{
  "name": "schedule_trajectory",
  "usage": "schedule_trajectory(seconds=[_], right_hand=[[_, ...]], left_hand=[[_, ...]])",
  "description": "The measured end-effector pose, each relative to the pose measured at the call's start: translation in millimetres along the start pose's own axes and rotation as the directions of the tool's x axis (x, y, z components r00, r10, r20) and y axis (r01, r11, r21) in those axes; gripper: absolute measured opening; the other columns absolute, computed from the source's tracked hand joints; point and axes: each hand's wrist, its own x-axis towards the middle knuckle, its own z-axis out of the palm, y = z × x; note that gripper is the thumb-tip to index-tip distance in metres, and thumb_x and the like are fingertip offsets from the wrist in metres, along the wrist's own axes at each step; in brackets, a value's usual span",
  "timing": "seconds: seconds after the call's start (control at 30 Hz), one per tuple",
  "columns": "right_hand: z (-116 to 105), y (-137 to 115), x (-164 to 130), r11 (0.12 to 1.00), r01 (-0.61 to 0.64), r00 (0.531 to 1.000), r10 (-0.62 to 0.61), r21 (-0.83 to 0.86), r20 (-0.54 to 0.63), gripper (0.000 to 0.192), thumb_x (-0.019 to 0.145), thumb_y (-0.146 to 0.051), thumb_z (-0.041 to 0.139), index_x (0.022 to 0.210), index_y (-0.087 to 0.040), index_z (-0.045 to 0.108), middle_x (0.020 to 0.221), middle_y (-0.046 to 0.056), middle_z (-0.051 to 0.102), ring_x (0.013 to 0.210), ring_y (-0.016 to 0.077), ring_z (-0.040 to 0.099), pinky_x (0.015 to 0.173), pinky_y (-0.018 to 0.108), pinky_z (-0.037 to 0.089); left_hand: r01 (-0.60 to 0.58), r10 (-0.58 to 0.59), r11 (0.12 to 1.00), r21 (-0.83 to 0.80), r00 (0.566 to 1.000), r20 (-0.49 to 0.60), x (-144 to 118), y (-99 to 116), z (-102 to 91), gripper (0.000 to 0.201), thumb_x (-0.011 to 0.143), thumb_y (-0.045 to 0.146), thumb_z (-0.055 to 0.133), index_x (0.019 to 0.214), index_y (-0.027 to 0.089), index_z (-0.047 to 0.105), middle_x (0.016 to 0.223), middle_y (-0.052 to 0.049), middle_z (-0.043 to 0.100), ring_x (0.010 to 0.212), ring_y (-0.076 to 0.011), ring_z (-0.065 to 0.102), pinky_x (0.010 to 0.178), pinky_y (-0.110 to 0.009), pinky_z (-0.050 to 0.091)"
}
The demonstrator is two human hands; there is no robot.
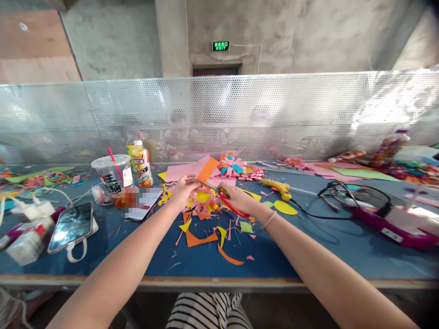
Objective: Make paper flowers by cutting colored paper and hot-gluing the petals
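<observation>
Bright daylight is flooding in from the right, glaring off the perforated metal screen [308,114] and the phone [71,226]. Wide-angle distortion is bowing the table edge [219,283]; corners are darkening, far objects blurring.

A paper flower [203,199] sits just above the blue table, near the middle. It has thin pink petals all around and a yellow middle, with a bit of orange under it. Red-handled scissors [226,199] touch its right side. Their thin silver blades point up and to the left, over the top of the flower.
</observation>
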Motion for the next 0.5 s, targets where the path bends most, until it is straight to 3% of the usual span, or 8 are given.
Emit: schedule_trajectory(seconds=[0.5], right_hand=[[1.5, -3.6, 1.6, 0.997, 0.042, 0.999, -0.042, 0.06, 0.004, 0.035, 0.081, -0.05, 0.044, 0.093, -0.018, 0.052, 0.082, 0.004, 0.058, 0.071, 0.0148, 0.052, 0.065, 0.026, 0.04]], left_hand=[[0.018, -0.022, 0.996, -0.091, 0.999, -0.045, 2.5, -4.8, 0.7, 0.04, 0.047, 0.013, 0.073, 0.074, 0.017, 0.044, 0.057, 0.005, 0.055, 0.052, -0.0094, 0.056, 0.053, -0.021, 0.042]])
